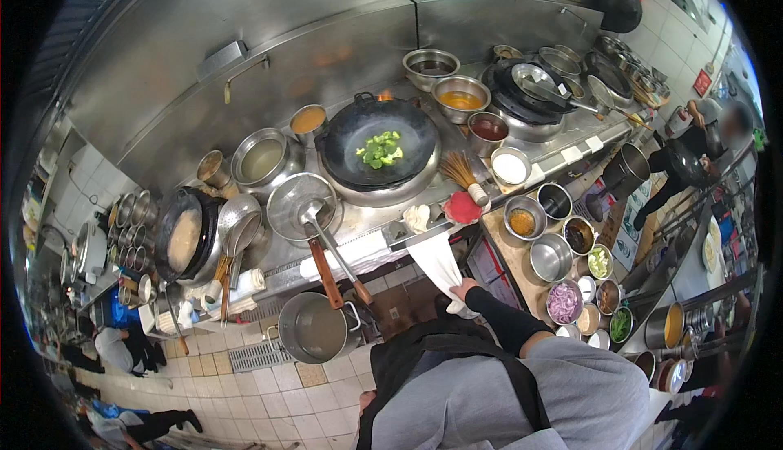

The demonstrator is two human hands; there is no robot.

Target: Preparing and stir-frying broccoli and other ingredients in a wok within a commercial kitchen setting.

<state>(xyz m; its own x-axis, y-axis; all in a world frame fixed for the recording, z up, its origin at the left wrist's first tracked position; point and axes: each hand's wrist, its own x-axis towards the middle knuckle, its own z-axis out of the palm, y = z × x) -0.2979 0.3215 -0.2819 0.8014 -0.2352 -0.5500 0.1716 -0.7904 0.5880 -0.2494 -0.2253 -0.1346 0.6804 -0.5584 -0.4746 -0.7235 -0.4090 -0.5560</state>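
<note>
My right hand [466, 289] grips a white cloth [433, 259], which stretches from the stove's front edge down to my fingers. Only a bit of my left hand [367, 398] shows, low beside my apron, and its fingers cannot be made out. In front of me a black wok [342, 156] sits on a burner, with broccoli florets [380, 148] in its middle. Flame flickers behind the wok's far rim. A round strainer [287, 205] and a ladle [315, 210] rest left of the cloth, their wooden handles jutting over the edge. A bamboo brush [462, 172] lies to the right.
A deep pot [315, 331] of cloudy liquid stands low at the left. Bowls of liquid, including an orange one [460, 100], flank the wok. Ingredient containers, one with sliced onion [564, 302], crowd my right side. A co-worker [691, 144] stands at the far right; others are left.
</note>
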